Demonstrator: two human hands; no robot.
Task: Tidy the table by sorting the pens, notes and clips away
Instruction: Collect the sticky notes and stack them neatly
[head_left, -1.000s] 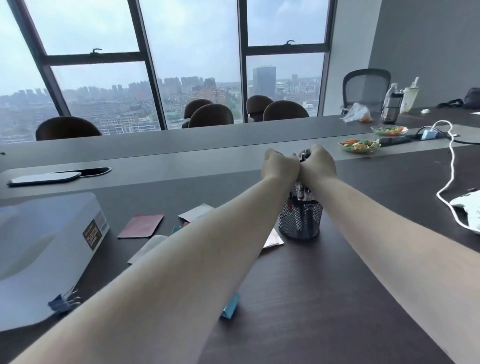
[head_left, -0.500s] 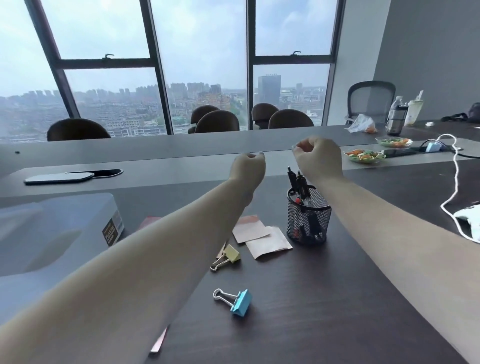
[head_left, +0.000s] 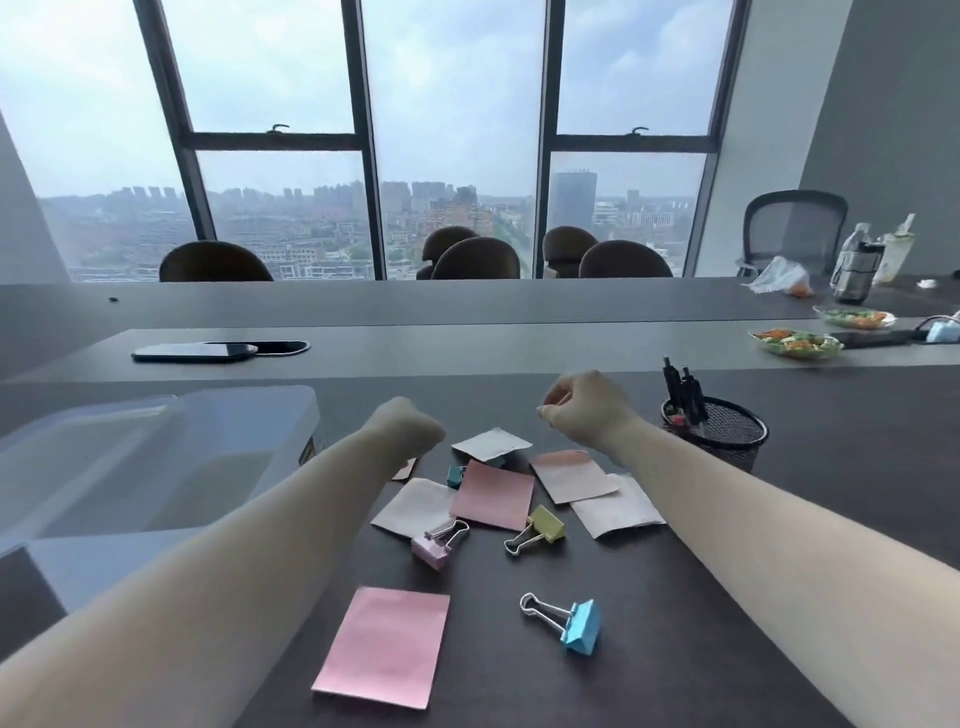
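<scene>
Several sticky notes lie on the dark table: a pink note (head_left: 383, 645) near me, another pink note (head_left: 493, 493) in the middle, pale notes (head_left: 618, 506) to its right. Binder clips lie among them: a blue clip (head_left: 577, 626), a yellow clip (head_left: 540, 526), a pink clip (head_left: 435, 545) and a teal clip (head_left: 456, 475). A black mesh pen cup (head_left: 724, 434) holding black pens (head_left: 681, 391) stands to the right. My left hand (head_left: 410, 428) and my right hand (head_left: 582, 408) hover as loose fists above the notes, both holding nothing.
A translucent plastic storage box (head_left: 156, 457) stands at the left. A phone (head_left: 195, 352) lies on the raised grey centre strip. Two food dishes (head_left: 797, 344), bottles (head_left: 854, 270) and a plastic bag (head_left: 779, 276) sit at the far right. Chairs line the windows.
Both hands left the pen cup, parted, and dropped lower and leftward over the notes. The view tilted down, showing more notes and clips.
</scene>
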